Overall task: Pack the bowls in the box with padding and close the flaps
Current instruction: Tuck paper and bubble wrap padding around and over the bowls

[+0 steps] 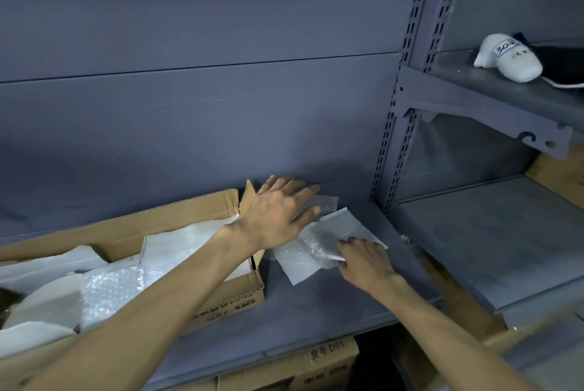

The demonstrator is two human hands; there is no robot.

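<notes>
padding stage: left hand [278, 217] spread flat on the bubble wrap [319, 242] on the shelf [316, 305], right hand [363, 259] pinching its edge, just beside the open box [189, 217]. next, probably lift it in.

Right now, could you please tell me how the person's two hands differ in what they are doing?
The left hand lies flat with straight, spread fingers over the clear bubble wrap sheet; the right hand curls its fingers, pinching the sheet's near edge. The left reaches across the open brown cardboard box; the right stays beside it. Both touch the wrap.
</notes>
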